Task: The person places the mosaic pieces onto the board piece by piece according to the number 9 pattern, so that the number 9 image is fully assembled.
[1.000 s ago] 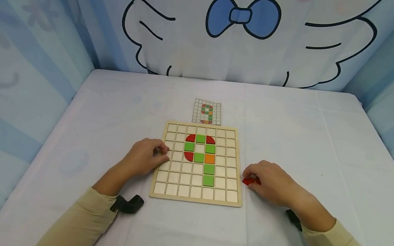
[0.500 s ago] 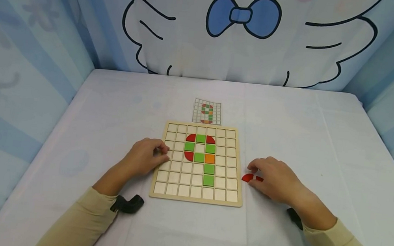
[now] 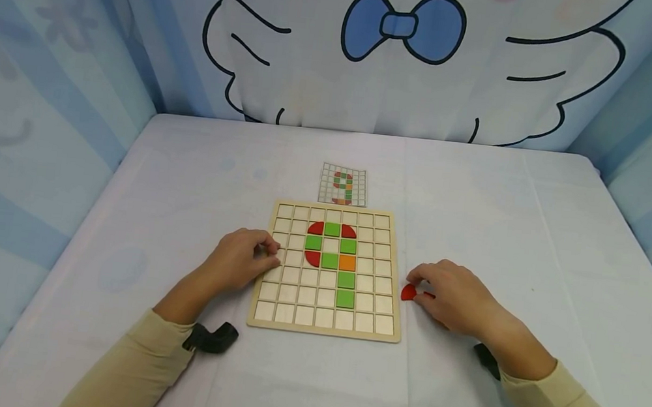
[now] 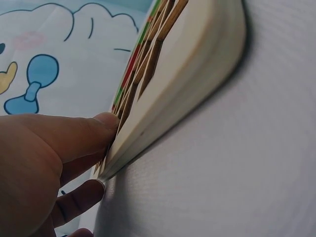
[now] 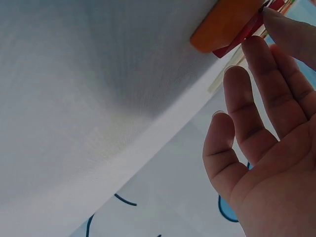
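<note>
My left hand grips the left edge of a wooden grid board. In the left wrist view its thumb lies over the grid and a finger touches the rim. My right hand rests just right of the board, thumb and index finger apart. A red quarter-round tile lies at the thumb tip; more red shows under the hand. In the right wrist view, an orange tile lies beside a red tile near the thumb, the other fingers loosely bent.
Red, green and one orange tile form a nine-like figure on the board. Behind it lies a pattern card with a similar figure. A white cloth covers the table; printed curtains hang around it.
My right hand first lifted its index finger away from the red tiles, then lowered it slightly. The nearest red tile has turned a little. My left hand has stayed still.
</note>
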